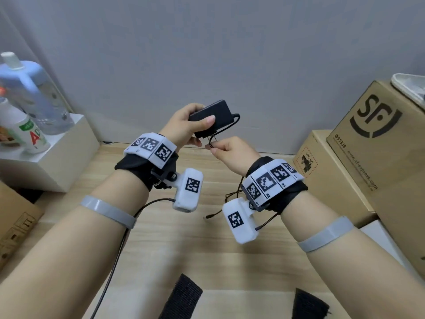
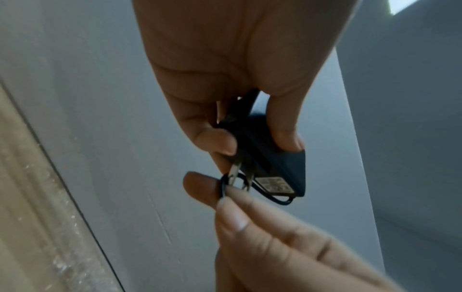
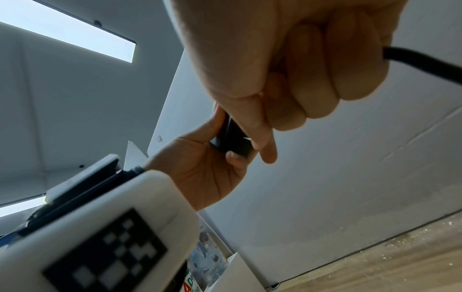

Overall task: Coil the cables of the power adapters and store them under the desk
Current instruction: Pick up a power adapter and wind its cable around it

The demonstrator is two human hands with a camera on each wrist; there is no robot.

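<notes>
At the far left a pale blue plastic bottle with a white cap (image 1: 30, 88) and a smaller white bottle with a green-and-red label (image 1: 23, 132) stand on a white box-shaped shelf (image 1: 66, 155), with the corner of a brown cardboard box (image 1: 16, 224) below it on the light wood-grain floor (image 1: 184, 249).

Moving inward, the left hand (image 1: 184, 125) is raised in front of the grey wall (image 1: 207, 54). Its fingers are curled round a black rectangular plastic power adapter (image 1: 213, 116), thumb pressed along the near face, the other fingers behind it — a firm grip, held in the air well above the floor. In the left wrist view two metal plug prongs (image 2: 236, 173) stick out of the adapter's lower end beside a small silver label.

Just right of and below it, the right hand (image 1: 232, 153) pinches the adapter's thin black cable (image 1: 226, 128) between thumb and forefinger, right at the prongs, where the cable forms a small loop; the remaining fingers are curled in. From there the cable runs up round the adapter's right end, and a loose length trails down past the right wrist to the floor.

At the far right two brown cardboard shipping boxes stand against the wall — a low one (image 1: 322, 162) and a taller one printed with a black logo (image 1: 377, 143).
</notes>
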